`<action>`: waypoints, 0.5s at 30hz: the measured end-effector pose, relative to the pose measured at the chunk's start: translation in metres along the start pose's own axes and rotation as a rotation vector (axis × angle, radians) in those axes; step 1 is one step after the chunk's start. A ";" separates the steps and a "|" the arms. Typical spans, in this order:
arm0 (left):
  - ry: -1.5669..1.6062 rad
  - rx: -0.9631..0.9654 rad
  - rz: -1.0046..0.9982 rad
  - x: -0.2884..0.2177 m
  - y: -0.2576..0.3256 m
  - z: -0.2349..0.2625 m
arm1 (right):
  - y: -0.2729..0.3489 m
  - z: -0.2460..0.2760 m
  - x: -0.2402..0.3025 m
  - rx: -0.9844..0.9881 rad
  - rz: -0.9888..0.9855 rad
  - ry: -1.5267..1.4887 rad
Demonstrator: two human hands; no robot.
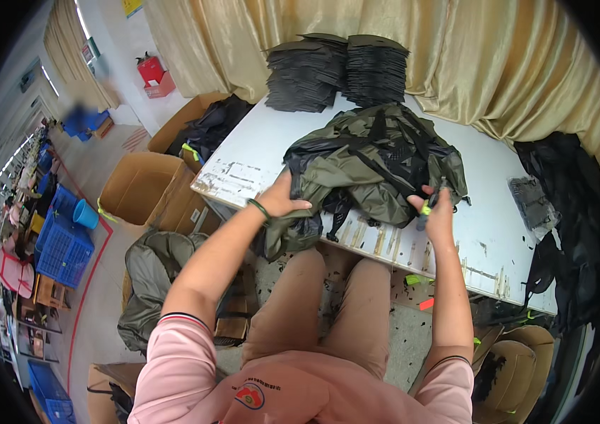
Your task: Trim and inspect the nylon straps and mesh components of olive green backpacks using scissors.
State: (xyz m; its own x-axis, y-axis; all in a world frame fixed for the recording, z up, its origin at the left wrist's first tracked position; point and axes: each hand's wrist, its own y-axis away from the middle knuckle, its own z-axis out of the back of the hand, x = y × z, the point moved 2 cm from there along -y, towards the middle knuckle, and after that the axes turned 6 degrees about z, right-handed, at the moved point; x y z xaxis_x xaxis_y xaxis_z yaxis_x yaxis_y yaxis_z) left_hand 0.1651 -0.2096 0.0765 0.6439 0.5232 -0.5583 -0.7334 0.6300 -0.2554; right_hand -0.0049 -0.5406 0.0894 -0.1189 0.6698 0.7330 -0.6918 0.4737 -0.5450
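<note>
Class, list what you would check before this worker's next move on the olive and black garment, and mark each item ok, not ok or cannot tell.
1. Left hand grips the olive and black garment: ok.
2. Right hand holds a small yellow-green tool: ok; its kind: cannot tell.
3. Garment fully on the white table: not ok, one part hangs over the near edge.
4. Black stacks clear of the garment: ok.

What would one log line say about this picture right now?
left hand: grips olive-green bag edge | right hand: holds small tool, touches bag | bag: crumpled on white table | behind: two dark stacks
</note>
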 end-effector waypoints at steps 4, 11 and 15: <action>-0.223 -0.049 0.323 0.028 -0.057 -0.022 | -0.014 -0.051 -0.012 0.176 -0.019 0.239; -0.234 -0.963 0.089 -0.017 -0.195 0.167 | -0.170 -0.027 0.015 -0.138 0.031 0.167; -0.129 -1.072 -0.313 -0.105 -0.199 0.251 | -0.247 0.078 0.048 -0.348 0.242 0.110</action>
State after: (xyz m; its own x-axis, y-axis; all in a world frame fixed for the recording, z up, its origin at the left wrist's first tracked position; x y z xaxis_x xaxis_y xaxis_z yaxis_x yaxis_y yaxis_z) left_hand 0.2976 -0.2460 0.3839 0.8046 0.5235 -0.2803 -0.3042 -0.0420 -0.9517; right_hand 0.1047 -0.6696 0.2909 -0.1586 0.8329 0.5302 -0.3702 0.4477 -0.8140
